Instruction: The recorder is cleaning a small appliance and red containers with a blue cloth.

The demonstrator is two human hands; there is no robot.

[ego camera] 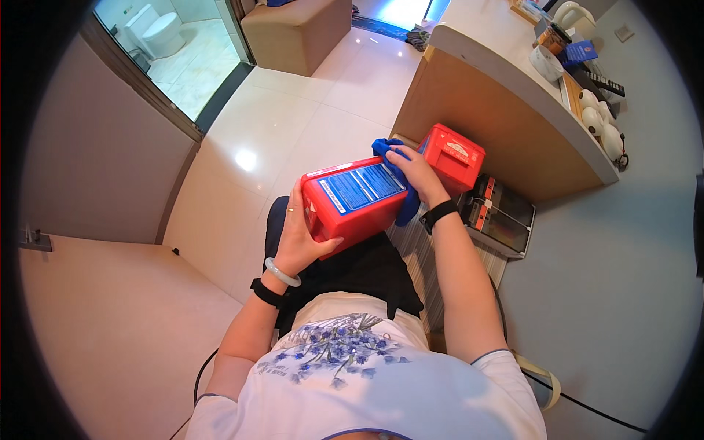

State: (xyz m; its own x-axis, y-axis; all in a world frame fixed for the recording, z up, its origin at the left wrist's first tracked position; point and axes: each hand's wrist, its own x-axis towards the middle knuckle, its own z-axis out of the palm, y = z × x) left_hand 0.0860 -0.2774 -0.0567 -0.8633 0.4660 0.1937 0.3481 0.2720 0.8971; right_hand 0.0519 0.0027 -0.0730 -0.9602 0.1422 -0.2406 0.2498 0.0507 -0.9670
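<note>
A red plastic box [363,220] with a blue printed label [363,187] lies tilted above my lap. My left hand [302,231] grips its near end, thumb on the lower side and fingers along the upper edge. At the far end, my right hand [412,168] presses a blue cloth [406,206] against the box. Part of the cloth bunches up beyond my fingertips, and part hangs down the side. Just past my right hand stands a second red box [454,157] with a recessed grip in its face.
Beside the second box sits a dark case [498,217] with clear panels, against the wooden counter [484,110]. The countertop holds a white bowl [546,63], a jar, a remote control [605,83] and a kettle [575,19]. A tan bench [297,33] and a bathroom doorway are ahead.
</note>
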